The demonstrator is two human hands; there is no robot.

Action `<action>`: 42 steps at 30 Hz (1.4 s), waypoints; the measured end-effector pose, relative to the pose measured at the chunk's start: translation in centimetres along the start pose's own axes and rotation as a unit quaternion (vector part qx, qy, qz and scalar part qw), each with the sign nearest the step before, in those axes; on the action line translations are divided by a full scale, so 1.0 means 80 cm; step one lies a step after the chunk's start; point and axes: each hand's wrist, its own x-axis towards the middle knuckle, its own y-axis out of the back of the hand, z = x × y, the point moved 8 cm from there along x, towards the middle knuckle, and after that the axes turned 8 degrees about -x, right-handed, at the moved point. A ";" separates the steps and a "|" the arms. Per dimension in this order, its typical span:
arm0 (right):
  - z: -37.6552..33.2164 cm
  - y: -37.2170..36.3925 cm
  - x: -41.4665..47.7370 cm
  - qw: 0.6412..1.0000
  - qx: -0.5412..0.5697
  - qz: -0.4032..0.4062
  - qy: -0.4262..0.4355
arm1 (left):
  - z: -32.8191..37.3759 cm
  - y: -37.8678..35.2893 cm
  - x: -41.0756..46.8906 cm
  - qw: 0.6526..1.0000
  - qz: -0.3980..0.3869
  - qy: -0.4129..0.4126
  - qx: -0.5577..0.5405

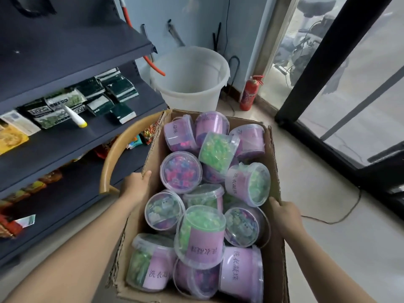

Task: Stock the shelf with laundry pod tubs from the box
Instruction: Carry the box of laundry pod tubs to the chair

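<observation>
– Plastic tubs of green and purple pods: where are they?
– Piled in the cardboard box, some upright, some tipped over.
– And the hands?
– The left hand curls over the box's left edge, and the right hand grips its right edge. The dark shelf stands to the left, with a white bucket beyond.
</observation>
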 end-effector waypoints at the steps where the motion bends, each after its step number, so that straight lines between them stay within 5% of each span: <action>1: -0.007 -0.004 0.014 1.000 0.000 -0.005 -0.004 | 0.006 -0.006 0.016 1.000 -0.002 0.004 0.003; 23: -0.099 -0.186 0.157 0.993 0.026 0.000 -0.118 | 0.040 -0.095 0.310 0.994 -0.087 -0.053 0.051; 42: -0.140 -0.220 0.177 0.994 -0.039 0.048 -0.089 | 0.024 -0.095 0.357 0.986 -0.049 -0.131 0.086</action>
